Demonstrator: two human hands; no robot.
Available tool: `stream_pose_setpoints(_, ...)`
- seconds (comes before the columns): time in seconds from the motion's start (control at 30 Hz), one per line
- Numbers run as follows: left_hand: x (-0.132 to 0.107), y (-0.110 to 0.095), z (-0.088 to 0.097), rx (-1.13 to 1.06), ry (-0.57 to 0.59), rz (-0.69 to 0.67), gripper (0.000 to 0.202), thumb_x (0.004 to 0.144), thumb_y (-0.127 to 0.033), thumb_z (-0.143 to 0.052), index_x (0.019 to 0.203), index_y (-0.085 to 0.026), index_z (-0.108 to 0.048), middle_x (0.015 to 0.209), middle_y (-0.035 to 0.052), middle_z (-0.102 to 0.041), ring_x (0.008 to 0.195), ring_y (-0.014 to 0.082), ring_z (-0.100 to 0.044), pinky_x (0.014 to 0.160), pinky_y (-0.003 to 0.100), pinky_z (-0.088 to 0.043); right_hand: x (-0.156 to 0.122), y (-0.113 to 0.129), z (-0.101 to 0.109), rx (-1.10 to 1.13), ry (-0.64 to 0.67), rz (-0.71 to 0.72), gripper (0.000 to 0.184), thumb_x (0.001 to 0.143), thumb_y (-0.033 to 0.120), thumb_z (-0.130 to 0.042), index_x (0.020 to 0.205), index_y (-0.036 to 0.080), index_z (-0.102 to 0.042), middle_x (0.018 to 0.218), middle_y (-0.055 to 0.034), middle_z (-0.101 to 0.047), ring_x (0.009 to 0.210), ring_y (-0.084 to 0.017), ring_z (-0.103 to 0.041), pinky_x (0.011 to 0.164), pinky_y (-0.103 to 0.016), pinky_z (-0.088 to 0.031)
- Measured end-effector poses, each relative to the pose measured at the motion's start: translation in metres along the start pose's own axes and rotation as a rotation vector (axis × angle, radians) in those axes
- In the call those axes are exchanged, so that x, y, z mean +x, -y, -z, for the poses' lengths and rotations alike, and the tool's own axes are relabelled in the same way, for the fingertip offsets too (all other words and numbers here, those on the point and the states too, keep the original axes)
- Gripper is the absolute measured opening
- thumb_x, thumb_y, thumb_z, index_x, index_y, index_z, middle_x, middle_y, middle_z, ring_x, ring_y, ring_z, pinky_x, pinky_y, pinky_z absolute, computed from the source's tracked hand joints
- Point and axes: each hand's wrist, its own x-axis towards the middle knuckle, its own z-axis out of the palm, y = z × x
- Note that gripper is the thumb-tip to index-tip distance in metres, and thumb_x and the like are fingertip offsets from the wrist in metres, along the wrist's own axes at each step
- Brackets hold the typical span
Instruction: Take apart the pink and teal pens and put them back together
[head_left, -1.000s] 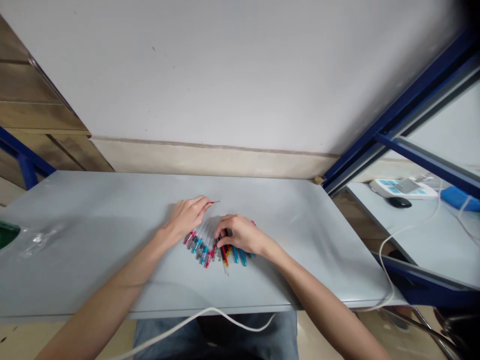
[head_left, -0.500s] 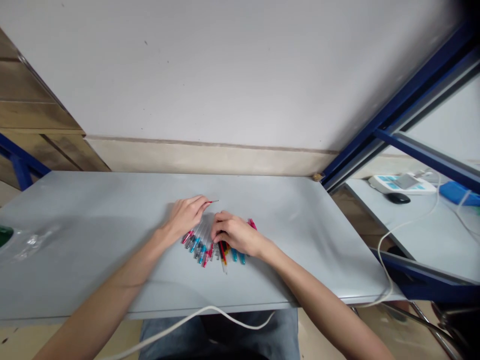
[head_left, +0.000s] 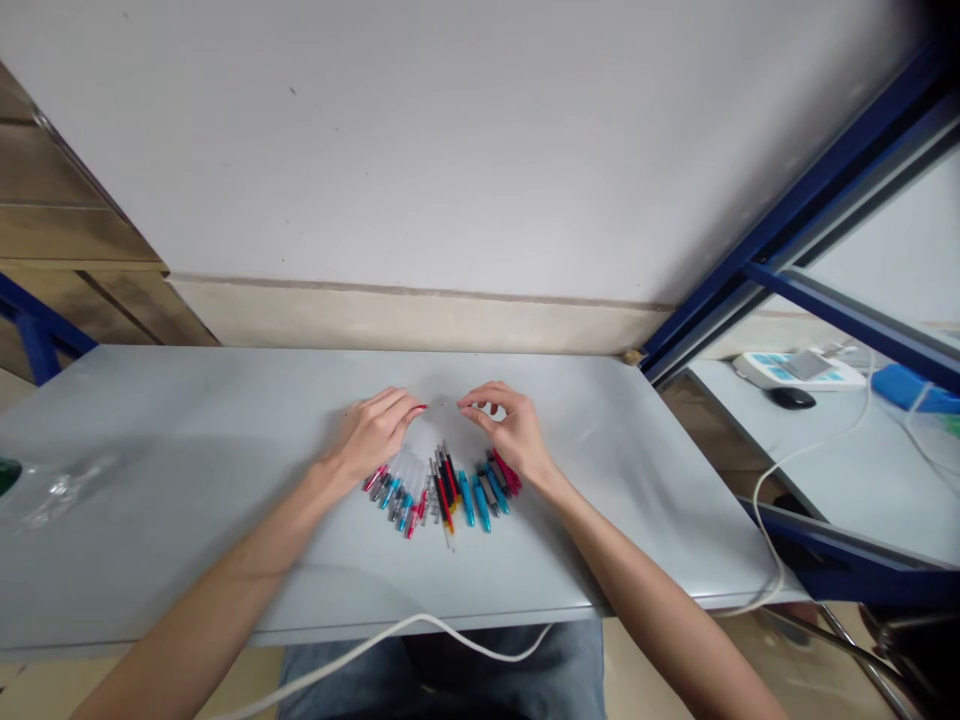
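Observation:
My left hand (head_left: 381, 428) is closed in a pinch on a red pen refill (head_left: 424, 406), its thin tip pointing right. Facing it, my right hand (head_left: 511, 428) pinches something small and dark at its fingertips, too small to make out. A narrow gap lies between the two. Below the hands, pen parts are laid out in a fan: clear barrels (head_left: 409, 468) with red, blue and grey ends, small silvery pieces (head_left: 433, 508), red and black refills (head_left: 448, 485), and blue, grey and pink pen pieces (head_left: 481, 500).
The grey table (head_left: 225, 400) meets a white wall behind. A clear plastic bag (head_left: 64, 490) lies at the left. A white cable (head_left: 420, 617) crosses the front edge. Beyond a blue frame (head_left: 750, 260) at the right are a black mouse (head_left: 792, 398) and a white device (head_left: 799, 370).
My right hand has lifted from the pile of parts and moved up and right, now pinching something small opposite the refill tip. My left hand stays nearly still with the refill.

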Motion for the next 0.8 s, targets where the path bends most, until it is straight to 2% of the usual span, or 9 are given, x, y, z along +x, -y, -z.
stream_pose_setpoints(0.2,0.001,-0.004,0.002,-0.002,-0.024,-0.070,0.022,0.105,-0.020,-0.048,0.089,-0.018,-0.063,0.080,0.0024,-0.064,0.075,0.0152,-0.059,0.067,0.029,-0.042,-0.007,0.008,-0.007,0.029,-0.093,-0.002,0.005,0.086,0.023,-0.074,0.091,0.024,-0.076,0.091,-0.0020,-0.075,0.082,-0.019,-0.059,0.077,-0.034,-0.046)
stream_pose_setpoints(0.5,0.000,-0.006,0.004,0.004,0.007,-0.075,0.023,0.105,-0.019,-0.046,0.096,-0.019,-0.067,0.084,0.0039,-0.068,0.080,0.0163,-0.063,0.068,0.029,-0.045,-0.009,0.012,-0.008,0.022,-0.065,0.010,0.007,0.086,0.022,-0.074,0.093,0.024,-0.076,0.092,-0.0019,-0.075,0.085,-0.019,-0.060,0.078,-0.034,-0.046)
stream_pose_setpoints(0.8,0.000,-0.008,0.005,0.011,0.012,-0.071,0.025,0.105,-0.019,-0.045,0.095,-0.018,-0.068,0.083,0.0039,-0.068,0.078,0.0160,-0.062,0.068,0.029,-0.046,-0.009,0.012,-0.007,-0.006,-0.077,0.053,0.004,0.088,0.023,-0.073,0.091,0.024,-0.075,0.090,-0.0023,-0.075,0.085,-0.020,-0.059,0.081,-0.036,-0.047)
